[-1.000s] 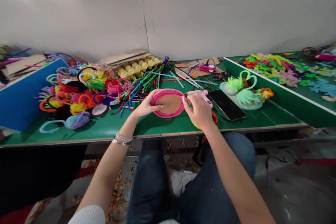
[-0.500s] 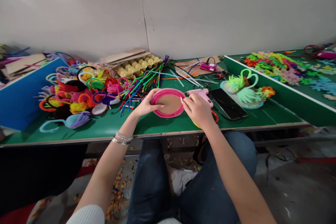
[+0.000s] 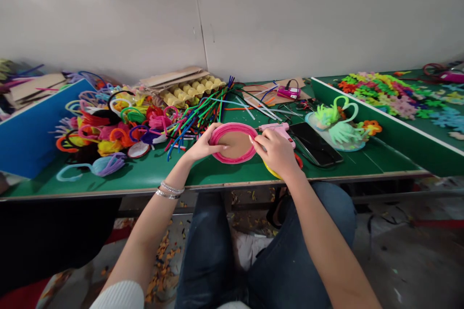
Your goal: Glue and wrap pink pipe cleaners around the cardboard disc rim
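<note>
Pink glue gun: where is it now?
In the head view, the pink glue gun lies right of centre, partly hidden by the right hand, left of the black phone.

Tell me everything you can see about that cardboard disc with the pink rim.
The cardboard disc looks oval from here, with a plain brown middle and a raised pink rim that looks soft and fuzzy, in bands of lighter and darker pink. Its brown face is turned up toward the camera. The left hand grips its left side, thumb over the rim onto the brown; fingertips of the right hand meet its right edge. Whether it touches the green table is unclear.
</note>
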Motion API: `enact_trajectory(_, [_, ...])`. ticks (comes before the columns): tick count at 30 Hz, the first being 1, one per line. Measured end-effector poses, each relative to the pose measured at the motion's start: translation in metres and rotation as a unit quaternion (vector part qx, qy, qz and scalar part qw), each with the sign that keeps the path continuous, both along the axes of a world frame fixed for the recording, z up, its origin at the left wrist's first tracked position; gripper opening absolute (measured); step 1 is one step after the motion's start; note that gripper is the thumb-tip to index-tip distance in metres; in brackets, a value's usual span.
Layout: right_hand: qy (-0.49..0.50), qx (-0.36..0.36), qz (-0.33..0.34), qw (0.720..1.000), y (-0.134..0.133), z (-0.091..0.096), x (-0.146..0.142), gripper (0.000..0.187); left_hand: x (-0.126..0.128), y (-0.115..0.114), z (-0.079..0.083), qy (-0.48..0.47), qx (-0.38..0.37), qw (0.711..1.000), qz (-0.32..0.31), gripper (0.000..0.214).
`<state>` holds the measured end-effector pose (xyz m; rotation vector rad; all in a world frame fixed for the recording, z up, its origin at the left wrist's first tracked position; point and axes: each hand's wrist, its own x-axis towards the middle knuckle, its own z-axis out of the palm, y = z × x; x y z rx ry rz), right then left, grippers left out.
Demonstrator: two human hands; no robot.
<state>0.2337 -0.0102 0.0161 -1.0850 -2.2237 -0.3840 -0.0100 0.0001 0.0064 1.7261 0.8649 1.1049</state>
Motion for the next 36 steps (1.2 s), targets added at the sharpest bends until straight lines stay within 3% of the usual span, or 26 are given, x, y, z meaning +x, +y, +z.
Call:
enact_trajectory(17, [0.113, -0.087, 0.015, 0.99, -0.003, 0.0001, -0.0086, 0.027, -0.0012, 0.0007, -0.0023, 0.005, 0.015, 1.0, -0.011, 0.057])
enact_trajectory(26, [0.076, -0.086, 0.028, 0.993, -0.0037, -0.0003, -0.0045, 0.026, -0.0005, -0.0005, -0.0011, 0.008, 0.009, 1.0, 0.007, 0.056])
enact_trajectory(36, [0.072, -0.082, -0.002, 0.994, -0.0041, -0.0024, -0.0074, 0.022, -0.0004, -0.0005, -0.0007, 0.012, 0.004, 1.0, 0.007, 0.056])
